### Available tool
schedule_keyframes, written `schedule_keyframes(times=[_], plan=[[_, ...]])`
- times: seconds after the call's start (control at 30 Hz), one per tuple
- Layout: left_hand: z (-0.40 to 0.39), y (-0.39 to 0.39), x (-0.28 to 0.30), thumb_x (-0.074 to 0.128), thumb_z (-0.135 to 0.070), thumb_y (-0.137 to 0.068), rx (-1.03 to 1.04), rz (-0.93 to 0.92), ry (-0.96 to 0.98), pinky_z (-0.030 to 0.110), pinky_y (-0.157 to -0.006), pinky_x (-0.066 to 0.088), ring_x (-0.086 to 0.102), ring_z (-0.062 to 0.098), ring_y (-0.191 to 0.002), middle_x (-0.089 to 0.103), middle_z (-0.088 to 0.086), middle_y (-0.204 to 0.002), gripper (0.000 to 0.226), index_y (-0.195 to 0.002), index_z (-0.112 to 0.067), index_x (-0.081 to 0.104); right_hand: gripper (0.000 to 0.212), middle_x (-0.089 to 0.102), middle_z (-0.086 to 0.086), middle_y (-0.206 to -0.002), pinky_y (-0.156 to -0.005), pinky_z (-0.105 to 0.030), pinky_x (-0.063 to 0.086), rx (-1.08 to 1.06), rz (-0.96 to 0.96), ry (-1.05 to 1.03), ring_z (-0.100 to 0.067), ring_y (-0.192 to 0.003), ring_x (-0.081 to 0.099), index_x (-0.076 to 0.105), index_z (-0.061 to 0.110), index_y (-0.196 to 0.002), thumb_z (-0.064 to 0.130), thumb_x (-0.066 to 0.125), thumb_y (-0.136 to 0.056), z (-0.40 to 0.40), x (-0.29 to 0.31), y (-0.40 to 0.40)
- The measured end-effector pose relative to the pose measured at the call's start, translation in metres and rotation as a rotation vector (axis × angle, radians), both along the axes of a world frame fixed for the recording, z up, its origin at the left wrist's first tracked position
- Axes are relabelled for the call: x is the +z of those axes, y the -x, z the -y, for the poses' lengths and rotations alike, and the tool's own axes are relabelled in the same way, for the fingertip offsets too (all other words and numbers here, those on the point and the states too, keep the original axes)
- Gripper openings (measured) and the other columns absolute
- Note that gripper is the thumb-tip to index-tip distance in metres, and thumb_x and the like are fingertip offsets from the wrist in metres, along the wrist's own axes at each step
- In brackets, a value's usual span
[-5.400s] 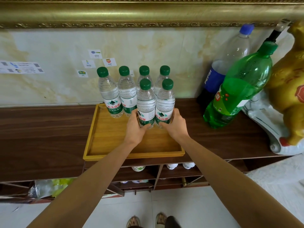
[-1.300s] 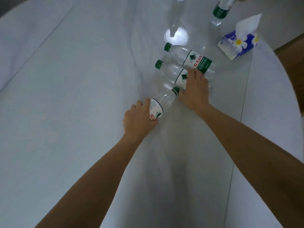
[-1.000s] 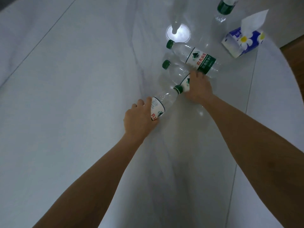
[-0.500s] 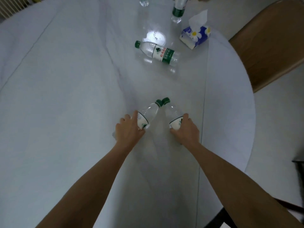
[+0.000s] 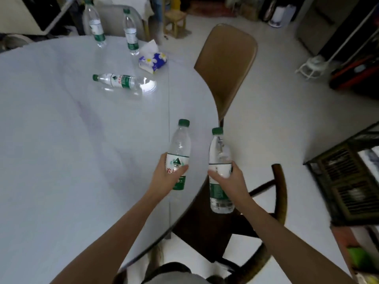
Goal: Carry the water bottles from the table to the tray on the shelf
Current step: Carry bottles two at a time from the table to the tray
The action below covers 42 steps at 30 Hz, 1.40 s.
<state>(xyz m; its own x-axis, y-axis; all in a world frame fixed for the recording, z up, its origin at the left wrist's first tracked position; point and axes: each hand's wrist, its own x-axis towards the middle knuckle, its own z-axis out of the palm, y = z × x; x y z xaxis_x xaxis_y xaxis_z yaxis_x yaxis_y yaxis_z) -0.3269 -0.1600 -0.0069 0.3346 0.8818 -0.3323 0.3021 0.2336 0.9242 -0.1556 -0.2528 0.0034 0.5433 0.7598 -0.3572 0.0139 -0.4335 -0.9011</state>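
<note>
The round white table (image 5: 61, 150) fills the left of the view, with a brown chair (image 5: 227, 70) at its far edge, beyond both hands. On the table, well beyond the fingers, one bottle (image 5: 121, 82) lies on its side, two more (image 5: 95, 25) stand upright at the back, and a tissue pack (image 5: 152, 61) sits between them. The left hand (image 5: 167, 180) has fingers wrapped around the label of an upright bottle (image 5: 178, 148). The right hand (image 5: 229, 179) curls around another bottle (image 5: 219, 171), held just past the table edge.
</note>
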Motion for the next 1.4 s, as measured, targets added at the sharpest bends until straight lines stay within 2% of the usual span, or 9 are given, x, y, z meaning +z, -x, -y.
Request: schedule_keyframes(times=[0.27,0.37,0.47,0.6,0.77,0.97,1.17,1.27,1.4], plan=[[0.167,-0.107,0.04,0.067,-0.025,-0.089,-0.061,0.095,0.074,0.021,-0.067,0.049,0.063,0.006,-0.086,0.063,-0.005,-0.1,0.034,-0.119,-0.022,0.049,0.044,0.064,0.003,-0.1,-0.073,-0.022,0.052,-0.108,0.032,-0.044,-0.009,-0.089,0.063,0.053,0.023,-0.114,0.023,0.078,-0.079,0.178,0.042,-0.096],[0.208,-0.137,0.054,0.067,-0.027,-0.089,-0.182,0.101,0.056,0.021,-0.069,0.048,0.063,0.008,-0.091,0.063,-0.006,-0.103,0.037,-0.12,-0.023,0.049,0.042,0.067,0.0,-0.099,-0.066,-0.019,0.051,-0.177,0.024,-0.075,-0.011,-0.086,0.065,0.055,0.016,-0.114,0.02,0.078,-0.079,0.235,0.058,-0.118],[0.245,-0.164,0.063,0.068,-0.027,-0.089,-0.325,0.117,0.045,0.036,-0.087,0.054,0.065,0.018,-0.104,0.065,0.001,-0.117,0.044,-0.128,-0.02,0.05,0.04,0.066,0.003,-0.093,-0.064,-0.019,0.05,-0.32,-0.004,-0.094,-0.01,-0.082,0.065,0.054,0.018,-0.112,0.019,0.078,-0.079,0.287,0.066,-0.125],[0.298,-0.192,0.062,0.068,-0.023,-0.089,-0.562,0.159,0.069,0.035,-0.084,0.056,0.068,0.017,-0.1,0.067,0.003,-0.115,0.043,-0.128,-0.019,0.05,0.039,0.067,0.004,-0.09,-0.065,-0.021,0.051,-0.556,-0.022,-0.109,-0.01,-0.079,0.066,0.054,0.019,-0.109,0.019,0.079,-0.078,0.361,0.064,-0.119],[0.379,-0.212,0.047,0.068,-0.021,-0.089,-0.826,0.177,0.183,0.027,-0.073,0.056,0.069,0.019,-0.095,0.068,0.003,-0.108,0.036,-0.121,-0.021,0.052,0.039,0.068,0.002,-0.09,-0.057,-0.012,0.051,-0.853,0.0,-0.071,-0.008,-0.074,0.066,0.054,0.019,-0.107,0.018,0.08,-0.077,0.463,0.055,-0.085],[0.523,-0.23,0.056,0.067,-0.019,-0.089,-1.2,0.154,0.237,0.025,-0.07,0.057,0.068,0.016,-0.09,0.067,0.002,-0.106,0.036,-0.121,-0.02,0.051,0.048,0.069,-0.003,-0.099,-0.07,-0.024,0.054,-1.243,0.025,-0.008,-0.017,-0.086,0.068,0.055,0.016,-0.115,0.024,0.081,-0.076,0.606,0.058,-0.022],[0.69,-0.217,0.065,0.068,-0.014,-0.088,-1.581,0.192,0.251,0.016,-0.064,0.053,0.069,0.002,-0.081,0.069,-0.006,-0.102,0.037,-0.119,-0.026,0.053,0.044,0.066,0.001,-0.094,-0.066,-0.021,0.051,-1.635,0.069,-0.06,-0.011,-0.08,0.065,0.054,0.016,-0.113,0.023,0.079,-0.078,0.755,0.069,0.048],[0.784,-0.201,0.065,0.068,-0.018,-0.088,-1.746,0.18,0.276,0.019,-0.07,0.053,0.069,0.003,-0.088,0.068,-0.013,-0.101,0.032,-0.107,-0.039,0.053,0.049,0.067,-0.001,-0.102,-0.076,-0.03,0.056,-1.787,0.086,-0.054,-0.015,-0.088,0.067,0.052,0.017,-0.118,0.028,0.079,-0.078,0.834,0.067,0.087],[0.916,-0.174,0.063,0.071,-0.025,-0.086,-1.893,0.161,0.269,0.023,-0.075,0.052,0.066,0.005,-0.095,0.067,-0.01,-0.109,0.038,-0.114,-0.04,0.049,0.047,0.07,-0.004,-0.103,-0.085,-0.042,0.058,-1.925,0.137,-0.041,-0.021,-0.092,0.07,0.057,0.018,-0.113,0.031,0.08,-0.075,0.949,0.06,0.133]])
